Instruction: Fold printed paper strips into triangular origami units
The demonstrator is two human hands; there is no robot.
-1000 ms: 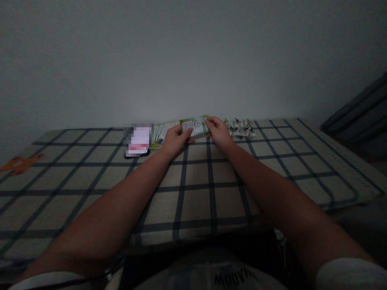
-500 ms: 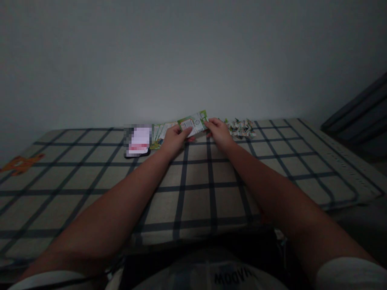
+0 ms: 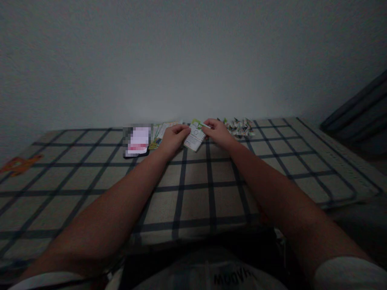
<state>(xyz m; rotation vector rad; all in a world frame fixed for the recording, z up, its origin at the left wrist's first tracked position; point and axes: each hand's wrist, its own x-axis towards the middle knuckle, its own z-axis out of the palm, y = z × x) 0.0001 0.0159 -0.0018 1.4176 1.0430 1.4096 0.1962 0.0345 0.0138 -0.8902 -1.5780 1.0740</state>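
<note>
Both hands meet at the far middle of a checked cloth (image 3: pixel 196 193). My left hand (image 3: pixel 173 139) and my right hand (image 3: pixel 218 133) each pinch a side of a small green and white printed card (image 3: pixel 195 137), which is turned and tilted between them. Just left of my left hand lies a fan of similar printed cards (image 3: pixel 161 132). To the right of my right hand sits a small heap of folded paper pieces (image 3: pixel 240 127).
A dark phone with a lit, blurred screen (image 3: pixel 137 141) lies left of the cards. An orange shape (image 3: pixel 18 164) lies on the cloth's far left edge. A plain wall rises behind. Dark furniture (image 3: pixel 359 117) stands at the right.
The card was held level and raised between both hands; now it has been turned and lowered, its pale face tilted towards the cloth. Both hands stayed in place.
</note>
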